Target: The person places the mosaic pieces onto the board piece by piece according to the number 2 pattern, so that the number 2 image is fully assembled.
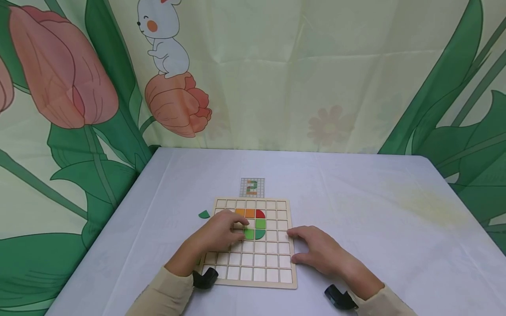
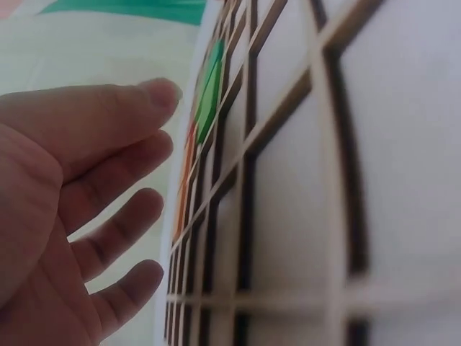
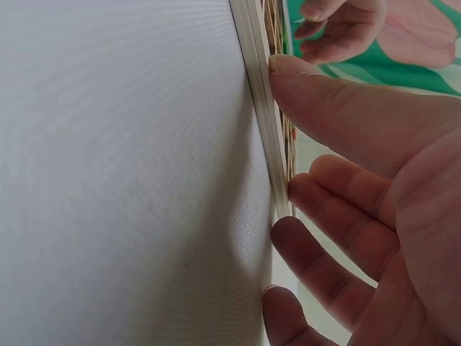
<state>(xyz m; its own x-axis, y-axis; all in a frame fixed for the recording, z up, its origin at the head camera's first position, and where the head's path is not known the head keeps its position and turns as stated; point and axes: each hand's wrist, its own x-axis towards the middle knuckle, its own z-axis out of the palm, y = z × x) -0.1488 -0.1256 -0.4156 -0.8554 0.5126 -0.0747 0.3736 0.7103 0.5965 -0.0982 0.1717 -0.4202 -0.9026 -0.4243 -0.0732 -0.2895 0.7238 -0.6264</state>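
Observation:
A wooden grid board lies on the table with several coloured pieces in its upper cells. Among them are an orange square, a red rounded piece, a light green square and a dark green rounded piece. Over the board's left half hovers my left hand, thumb and fingers apart and nothing between them. In the left wrist view, its fingertips are close to the green pieces. My right hand touches the board's right edge with its thumb and fingertips, fingers loosely spread.
A small pattern card showing a figure like a 2 lies just beyond the board. One loose dark green piece is left of the board on the white tablecloth. A printed curtain hangs behind the table.

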